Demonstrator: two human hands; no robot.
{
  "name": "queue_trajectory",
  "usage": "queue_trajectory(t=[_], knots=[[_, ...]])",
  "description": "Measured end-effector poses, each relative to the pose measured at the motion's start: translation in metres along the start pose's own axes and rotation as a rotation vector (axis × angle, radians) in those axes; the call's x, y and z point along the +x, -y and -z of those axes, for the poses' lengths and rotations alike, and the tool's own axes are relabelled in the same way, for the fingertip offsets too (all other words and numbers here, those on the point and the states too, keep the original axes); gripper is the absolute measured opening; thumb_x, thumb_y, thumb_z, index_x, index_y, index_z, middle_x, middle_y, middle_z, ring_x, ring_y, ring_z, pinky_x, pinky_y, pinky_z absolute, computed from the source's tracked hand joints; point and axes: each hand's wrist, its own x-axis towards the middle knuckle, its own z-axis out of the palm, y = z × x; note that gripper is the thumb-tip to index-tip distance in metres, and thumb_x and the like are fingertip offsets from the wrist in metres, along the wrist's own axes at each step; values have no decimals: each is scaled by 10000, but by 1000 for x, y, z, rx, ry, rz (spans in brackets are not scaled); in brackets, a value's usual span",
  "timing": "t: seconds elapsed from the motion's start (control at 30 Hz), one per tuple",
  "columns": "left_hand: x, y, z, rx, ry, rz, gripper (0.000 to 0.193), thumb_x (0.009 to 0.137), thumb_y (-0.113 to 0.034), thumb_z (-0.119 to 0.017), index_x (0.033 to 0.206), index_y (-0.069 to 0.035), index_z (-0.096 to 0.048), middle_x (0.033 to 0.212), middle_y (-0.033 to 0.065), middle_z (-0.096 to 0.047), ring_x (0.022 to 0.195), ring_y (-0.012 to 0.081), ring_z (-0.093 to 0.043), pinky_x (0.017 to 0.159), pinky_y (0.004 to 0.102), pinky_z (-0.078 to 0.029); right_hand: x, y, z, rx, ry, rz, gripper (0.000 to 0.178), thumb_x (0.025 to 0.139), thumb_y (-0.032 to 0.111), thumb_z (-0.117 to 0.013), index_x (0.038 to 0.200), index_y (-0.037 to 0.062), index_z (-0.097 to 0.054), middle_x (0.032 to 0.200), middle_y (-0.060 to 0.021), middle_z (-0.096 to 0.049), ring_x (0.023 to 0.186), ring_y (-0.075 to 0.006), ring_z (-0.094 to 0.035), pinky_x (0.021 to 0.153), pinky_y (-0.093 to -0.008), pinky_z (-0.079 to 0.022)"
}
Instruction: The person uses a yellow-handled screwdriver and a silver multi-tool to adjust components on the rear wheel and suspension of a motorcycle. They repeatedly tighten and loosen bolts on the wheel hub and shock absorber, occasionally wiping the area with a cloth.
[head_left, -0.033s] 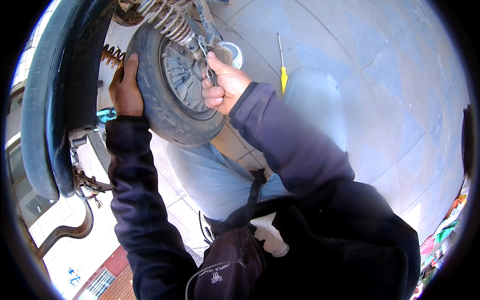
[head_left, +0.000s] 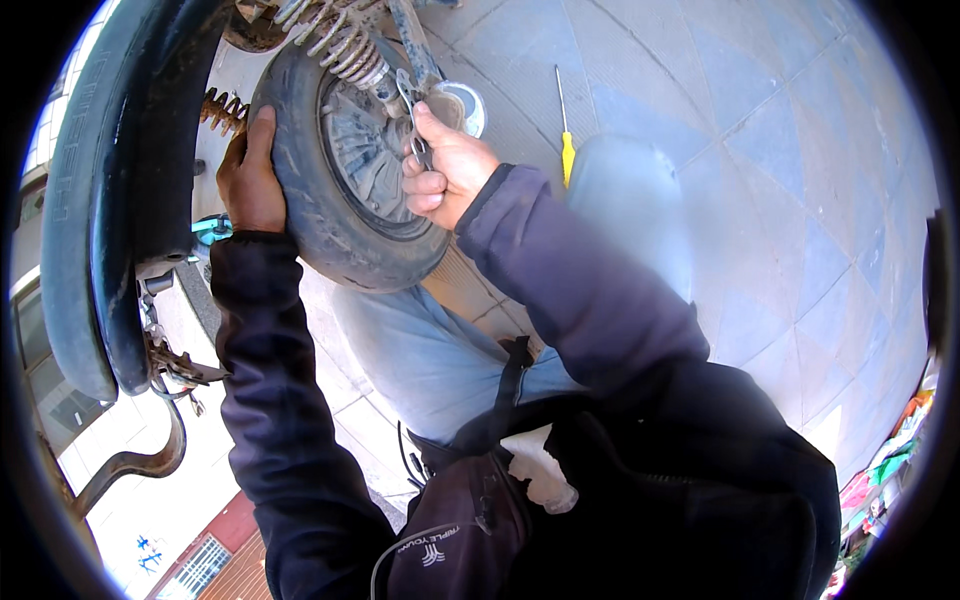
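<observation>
1. Step in hand: you appear to be steadying the wheel [head_left: 352,165] with one hand while holding a wrench [head_left: 410,105] near its centre.
2. Right hand [head_left: 455,165], at the wheel's right side: your fingers and thumb are clamped on the wrench, which points upward. Whether it sits on a fastener cannot be told.
3. Left hand [head_left: 252,185], at the wheel's left edge: your thumb lies along the tread; the other fingers are largely hidden, their tightness not determinable.
4. Next move, by judgement: calls for you to check the wrench's seat before loading it, with the wheel braced.
5. Wheel, between your hands, below a coil spring [head_left: 347,52]: black tire [head_left: 318,225], dusty and scuffed; grey, ribbed, grimy rim [head_left: 372,182].
6. Screwdriver [head_left: 567,150], yellow-handled: right of the wheel, well apart.
</observation>
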Motion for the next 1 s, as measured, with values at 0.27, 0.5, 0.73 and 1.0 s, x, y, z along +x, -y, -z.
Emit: queue_trajectory(t=[0.27, 0.5, 0.73, 1.0], knots=[[-3, -3, -3, 20, -26, 6, 531, 897, -393, -553, 1151, 71, -593, 1073, 147, -631, 925, 195, -568, 876, 286, -422, 2, -1, 2, 28, 21, -29, 386, 937, 478, -473, 785, 124, -443, 650, -25, -411, 417, -93, -286, 411, -256, -247], [-1, -1, -2, 6, -11, 20, 519, 905, -390, -548, 1148, 66, -597, 1052, 129, -638, 908, 182, -569, 873, 283, -419, 5, -12, 1, -113, -50, 106, 419, 925, 502, -481, 773, 112, -447, 671, -56, -434, 420, -98, -295, 405, -252, -248], [1, 3, -3, -30, -19, 27, 539, 886, -389, -578, 1142, 85, -591, 1060, 133, -633, 907, 189, -574, 865, 280, -426, 4, -12, -2, -35, -77, 164, 410, 937, 472, -471, 770, 99, -441, 666, -64, -433, 409, -102, -290, 396, -252, -237], [1, 5, 0, -16, -10, 17, 540, 886, -393, -574, 1146, 81, -590, 1063, 132, -634, 915, 190, -573, 870, 280, -424, -1, -16, -13, -36, -172, 226, 384, 948, 426, -474, 756, 93, -462, 632, -36, -397, 395, -107, -277, 397, -264, -229]])
